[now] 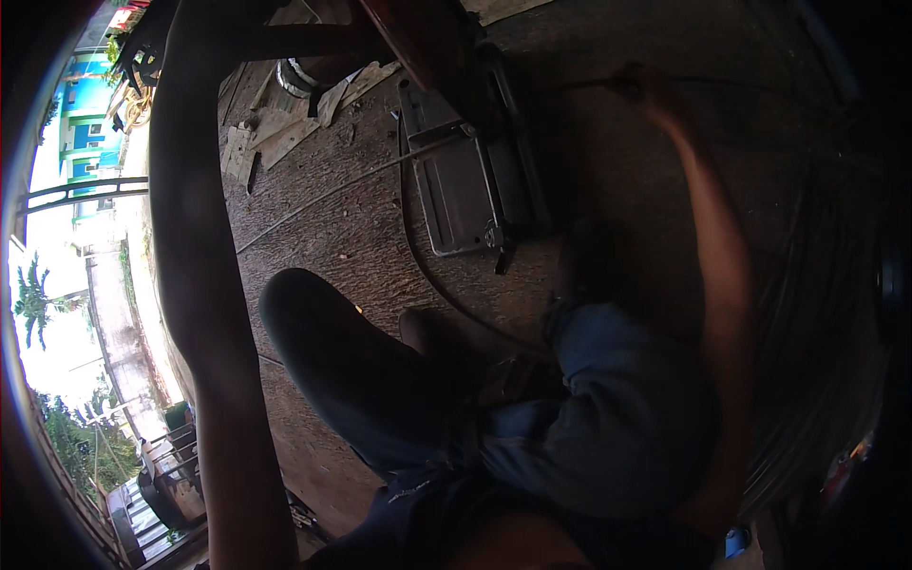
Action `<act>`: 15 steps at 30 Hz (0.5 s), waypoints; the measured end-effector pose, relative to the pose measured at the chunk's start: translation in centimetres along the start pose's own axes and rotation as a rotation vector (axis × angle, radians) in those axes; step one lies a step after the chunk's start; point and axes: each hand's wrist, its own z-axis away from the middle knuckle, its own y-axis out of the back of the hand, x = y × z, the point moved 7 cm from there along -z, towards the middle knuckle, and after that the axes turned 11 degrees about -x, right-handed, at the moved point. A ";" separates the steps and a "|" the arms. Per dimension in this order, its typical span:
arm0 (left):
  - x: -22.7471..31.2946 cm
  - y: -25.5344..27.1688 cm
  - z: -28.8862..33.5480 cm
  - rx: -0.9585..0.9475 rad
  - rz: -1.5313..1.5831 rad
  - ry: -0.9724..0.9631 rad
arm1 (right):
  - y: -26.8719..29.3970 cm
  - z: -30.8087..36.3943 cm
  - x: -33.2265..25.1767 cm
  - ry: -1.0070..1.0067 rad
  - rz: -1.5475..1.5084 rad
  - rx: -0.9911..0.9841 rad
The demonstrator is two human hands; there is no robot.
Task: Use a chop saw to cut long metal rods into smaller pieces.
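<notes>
A cut-off saw with a grey metal base (456,204) and a reddish-brown upper part (404,43) stands on the floor ahead of me. A thin metal rod (332,198) lies across its base and slants down to the left. To the right of the saw my right hand (642,85) is closed round a thin rod, in line with that one. My left arm (204,237) stretches up along the left side. At its upper end, my left hand (204,28) is very dark at the top edge, beside a dark bar toward the saw; its fingers cannot be made out.
A black cord (418,252) curves from the saw toward my bent legs (608,408). Broken wood pieces (271,138) and a round metal-rimmed thing (299,78) lie left of the saw. Bundled long rods (807,380) lie in shadow at right. A railing (85,193) borders the bright outdoors.
</notes>
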 end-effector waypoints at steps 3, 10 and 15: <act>-0.5 0.2 -0.1 -0.004 0.006 0.075 | 0.6 -1.3 -2.1 0.084 -0.080 0.088; 1.8 -0.9 -1.3 -0.166 -0.006 -0.021 | -1.0 -2.3 -3.9 0.139 0.122 0.275; 4.0 -1.1 0.1 -0.079 -0.495 -0.100 | -1.2 -1.9 -4.4 0.181 0.140 0.321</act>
